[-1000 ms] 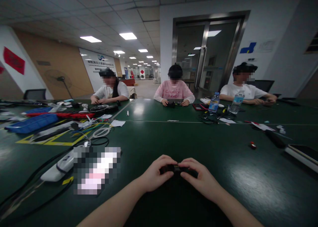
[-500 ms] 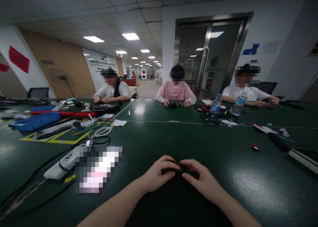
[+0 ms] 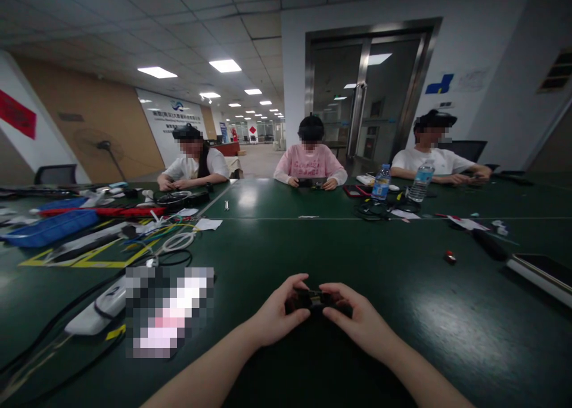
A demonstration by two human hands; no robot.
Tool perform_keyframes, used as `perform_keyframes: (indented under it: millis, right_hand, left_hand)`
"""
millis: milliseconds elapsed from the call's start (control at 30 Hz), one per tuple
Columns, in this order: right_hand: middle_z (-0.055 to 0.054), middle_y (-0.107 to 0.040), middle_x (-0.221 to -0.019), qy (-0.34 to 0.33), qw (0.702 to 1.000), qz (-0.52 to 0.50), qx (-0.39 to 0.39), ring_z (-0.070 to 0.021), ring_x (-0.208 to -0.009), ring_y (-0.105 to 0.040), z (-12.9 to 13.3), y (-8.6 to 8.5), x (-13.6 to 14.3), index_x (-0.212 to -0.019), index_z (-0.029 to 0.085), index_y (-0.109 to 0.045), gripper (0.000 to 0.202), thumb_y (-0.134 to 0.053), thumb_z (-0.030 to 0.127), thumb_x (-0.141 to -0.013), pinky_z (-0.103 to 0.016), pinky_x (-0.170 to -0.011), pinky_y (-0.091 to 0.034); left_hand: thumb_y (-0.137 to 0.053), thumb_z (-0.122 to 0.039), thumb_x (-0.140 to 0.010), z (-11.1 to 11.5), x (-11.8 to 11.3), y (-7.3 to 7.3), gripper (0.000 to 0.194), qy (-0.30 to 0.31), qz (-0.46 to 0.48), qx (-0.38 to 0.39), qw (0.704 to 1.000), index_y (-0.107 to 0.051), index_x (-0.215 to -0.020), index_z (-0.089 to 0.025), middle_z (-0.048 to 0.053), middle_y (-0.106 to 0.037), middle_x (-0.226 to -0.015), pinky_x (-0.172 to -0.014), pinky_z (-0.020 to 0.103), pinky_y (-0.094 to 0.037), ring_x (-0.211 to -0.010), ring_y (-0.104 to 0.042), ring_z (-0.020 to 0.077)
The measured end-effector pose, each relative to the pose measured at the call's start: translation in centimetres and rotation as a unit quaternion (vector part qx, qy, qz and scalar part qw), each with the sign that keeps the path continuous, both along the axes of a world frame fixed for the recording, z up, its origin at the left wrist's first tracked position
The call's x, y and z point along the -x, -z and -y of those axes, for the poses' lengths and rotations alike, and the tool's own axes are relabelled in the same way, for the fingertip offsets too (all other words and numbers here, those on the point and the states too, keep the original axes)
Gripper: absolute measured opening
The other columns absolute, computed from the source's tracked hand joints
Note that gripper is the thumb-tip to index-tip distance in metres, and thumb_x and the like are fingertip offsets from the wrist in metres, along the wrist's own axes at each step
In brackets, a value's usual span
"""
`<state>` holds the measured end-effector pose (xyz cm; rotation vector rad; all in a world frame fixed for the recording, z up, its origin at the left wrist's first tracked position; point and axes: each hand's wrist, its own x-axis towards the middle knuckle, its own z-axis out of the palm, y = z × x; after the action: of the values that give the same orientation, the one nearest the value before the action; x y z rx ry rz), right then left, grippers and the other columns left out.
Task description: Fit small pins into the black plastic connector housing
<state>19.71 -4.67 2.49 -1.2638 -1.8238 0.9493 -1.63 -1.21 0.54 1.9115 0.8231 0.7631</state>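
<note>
Near the front of the green table, a small dark object [image 3: 316,298] with a shiny face sits between my two hands. Its kind is too dark to make out. My left hand [image 3: 282,312] grips its left end, thumb along the near side and fingers bent around the far side. At the opposite end my right hand [image 3: 353,312] curls in the same way, with thumb and forefinger on the object. My palms partly hide both ends of it.
To the left lie a white power strip [image 3: 96,307], a blurred-out bright-screened item [image 3: 172,312], tangled cables [image 3: 179,241] and a blue tray [image 3: 53,228]. A small red item [image 3: 450,257] and a white-edged box [image 3: 540,277] are at right. Bottles [image 3: 381,183] stand farther back, where three people sit.
The view has turned slightly right. The dark object has tipped so that more of its face shows, and my left fingers have moved from its top to its far edge.
</note>
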Motion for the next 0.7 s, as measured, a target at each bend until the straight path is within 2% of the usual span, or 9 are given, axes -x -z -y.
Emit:
perform_keyframes:
  millis: [67,167,267,333,533,700]
  right_hand:
    - [-0.003,-0.061,-0.111,0.003,1.000,-0.008,0.008,-0.0207,-0.101,-0.057,0.0,-0.1,0.1,-0.112,0.024,-0.056,0.034,-0.059,0.022,-0.078,-0.038,-0.091,-0.044]
    - [-0.003,-0.062,-0.111,0.004,1.000,-0.023,0.008,-0.0211,-0.103,-0.056,-0.1,-0.1,0.2,-0.111,0.024,-0.056,0.032,-0.058,0.022,-0.078,-0.039,-0.093,-0.043]
    - [-0.004,-0.062,-0.110,0.000,0.999,-0.030,0.009,-0.0218,-0.104,-0.056,-0.1,0.0,0.3,-0.109,0.024,-0.057,0.031,-0.059,0.024,-0.078,-0.040,-0.093,-0.043]
    - [-0.004,-0.063,-0.110,-0.005,1.000,-0.024,0.018,-0.0225,-0.104,-0.056,-0.2,0.1,0.2,-0.110,0.024,-0.057,0.032,-0.059,0.025,-0.078,-0.040,-0.093,-0.044]
    - [-0.004,-0.061,-0.113,-0.006,0.999,-0.009,0.039,-0.0224,-0.105,-0.056,-0.3,0.4,0.1,-0.113,0.025,-0.055,0.036,-0.059,0.026,-0.078,-0.040,-0.093,-0.044]
    - [-0.005,-0.061,-0.114,-0.002,1.000,-0.017,0.018,-0.0230,-0.107,-0.055,-0.4,0.7,0.1,-0.112,0.024,-0.055,0.035,-0.059,0.024,-0.077,-0.041,-0.094,-0.043]
  left_hand:
    - [-0.059,-0.015,-0.078,-0.1,0.0,0.2,0.066,-0.005,-0.005,0.010,1.000,-0.027,-0.133,-0.028,0.005,-0.049,-0.116,-0.079,0.032,-0.045,-0.089,-0.054,0.0157]
    - [-0.063,-0.019,-0.075,-0.1,0.0,0.0,0.065,-0.017,-0.032,0.001,0.999,-0.032,-0.131,-0.028,0.005,-0.049,-0.116,-0.080,0.033,-0.045,-0.091,-0.053,0.0170]
    - [-0.066,-0.020,-0.072,0.1,-0.1,-0.7,0.050,-0.001,-0.055,-0.011,0.998,-0.048,-0.118,-0.024,0.004,-0.053,-0.108,-0.083,0.033,-0.044,-0.093,-0.053,0.0184]
    - [-0.066,-0.021,-0.072,0.3,-0.2,-1.1,0.040,0.006,-0.057,0.002,0.998,-0.052,-0.110,-0.021,0.003,-0.056,-0.102,-0.081,0.032,-0.045,-0.091,-0.054,0.0178]
    - [-0.067,-0.024,-0.071,0.2,-0.2,-0.9,0.040,0.001,-0.031,0.045,0.999,-0.051,-0.108,-0.019,0.003,-0.058,-0.099,-0.078,0.032,-0.045,-0.088,-0.055,0.0176]
    - [-0.067,-0.022,-0.071,-0.1,-0.2,-0.5,0.041,0.011,-0.007,0.056,0.998,-0.051,-0.109,-0.018,0.003,-0.059,-0.098,-0.077,0.031,-0.045,-0.087,-0.056,0.0172]
